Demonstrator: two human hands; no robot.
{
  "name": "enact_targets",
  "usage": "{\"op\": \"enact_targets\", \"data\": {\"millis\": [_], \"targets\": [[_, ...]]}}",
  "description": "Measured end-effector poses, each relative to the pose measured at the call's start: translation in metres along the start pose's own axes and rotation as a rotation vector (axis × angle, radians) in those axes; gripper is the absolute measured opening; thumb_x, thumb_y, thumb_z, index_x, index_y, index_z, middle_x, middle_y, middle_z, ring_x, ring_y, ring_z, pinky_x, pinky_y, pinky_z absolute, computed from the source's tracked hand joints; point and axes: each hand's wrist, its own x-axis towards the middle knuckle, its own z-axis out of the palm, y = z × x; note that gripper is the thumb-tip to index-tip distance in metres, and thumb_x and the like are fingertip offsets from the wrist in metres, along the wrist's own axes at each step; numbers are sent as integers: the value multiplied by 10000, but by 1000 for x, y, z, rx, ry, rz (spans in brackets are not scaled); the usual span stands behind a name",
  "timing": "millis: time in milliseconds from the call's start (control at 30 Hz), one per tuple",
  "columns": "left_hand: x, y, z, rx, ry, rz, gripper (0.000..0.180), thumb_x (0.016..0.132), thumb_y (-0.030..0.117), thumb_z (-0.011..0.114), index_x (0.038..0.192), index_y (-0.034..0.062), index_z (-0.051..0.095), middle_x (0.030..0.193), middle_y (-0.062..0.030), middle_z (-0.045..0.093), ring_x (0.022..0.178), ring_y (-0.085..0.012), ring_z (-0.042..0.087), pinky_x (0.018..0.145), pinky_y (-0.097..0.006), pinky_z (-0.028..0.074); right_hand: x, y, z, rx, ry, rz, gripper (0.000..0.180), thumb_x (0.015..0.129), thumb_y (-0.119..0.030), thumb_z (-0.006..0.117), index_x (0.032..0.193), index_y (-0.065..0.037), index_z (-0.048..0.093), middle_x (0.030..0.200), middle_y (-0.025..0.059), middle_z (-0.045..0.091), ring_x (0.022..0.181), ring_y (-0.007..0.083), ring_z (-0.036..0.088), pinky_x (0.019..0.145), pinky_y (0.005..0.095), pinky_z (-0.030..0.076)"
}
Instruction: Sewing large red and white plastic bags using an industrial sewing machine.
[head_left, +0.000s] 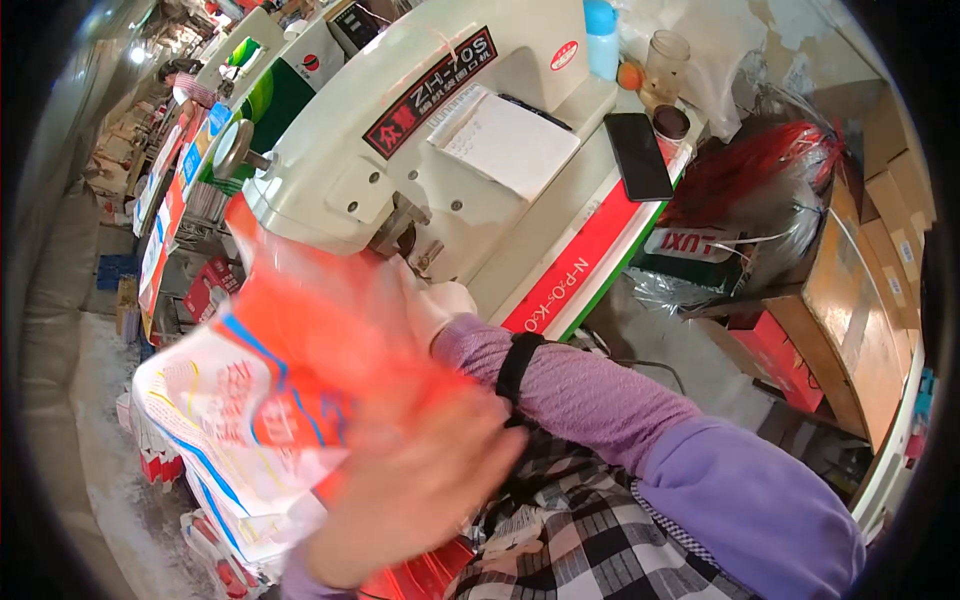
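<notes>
A large printed plastic bag [265, 395], orange, white and blue, fills the lower left and is blurred by motion. My left hand [420, 490] comes up from the bottom edge and lies against the bag's right side; it is too blurred to make out the fingers. My right hand [440, 305], in a white glove, grips the bag's upper edge just below the head of a cream-coloured machine [350, 170]. Part of that hand shows only through the thin plastic. My right forearm wears a purple sleeve with a black wristband [518, 362].
On the machine's top lie a white notepad [505, 140] and a black phone [638, 155], with a blue bottle [601, 35] and a glass jar [665, 65] behind. Cardboard boxes [860, 300] and a bundle of red foil [770, 185] stand at the right. More printed bags [215, 545] are stacked at lower left.
</notes>
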Motion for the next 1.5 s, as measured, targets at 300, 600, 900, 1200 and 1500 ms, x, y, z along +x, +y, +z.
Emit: {"op": "enact_targets", "data": {"millis": [300,600,900,1200,1500], "targets": [[-373,-281,10,663,140,-1428,441,657,34,623,1088,79,702,1042,-192,667,990,-382,614,857,-470,500,-77,24,-28,159,180,-404,531,930,-340,480,1378,-59,426,781,184,678,719,394,654,640,470,518],[-313,-138,-130,1125,800,-888,64,646,96,599,693,59,621,693,-113,593,744,-307,578,792,-407,398,-126,-33,-115,239,381,-1022,206,817,-193,693,840,8,660,835,141,617,908,327,606,893,433,464],[-334,-40,-56,268,289,-1324,264,739,118,556,941,-19,658,1038,-221,658,1007,-382,623,883,-446,479,-196,30,-36,428,60,-922,357,818,-326,700,1018,-32,678,1052,78,667,1121,308,557,995,405,424],[9,-93,175,-684,611,-485,437,953,165,520,1378,77,467,1389,-120,496,1286,-253,461,1081,-369,338,-204,60,10,458,-303,-624,280,916,-241,566,1002,-2,685,999,176,681,953,335,646,839,386,513],[-71,-114,158,-514,547,-759,828,765,201,747,1480,154,334,1521,-124,315,1415,-301,258,1160,-384,220,-135,35,-56,190,-90,-383,441,851,-484,650,723,-62,666,668,134,608,639,304,626,654,402,497]]}}
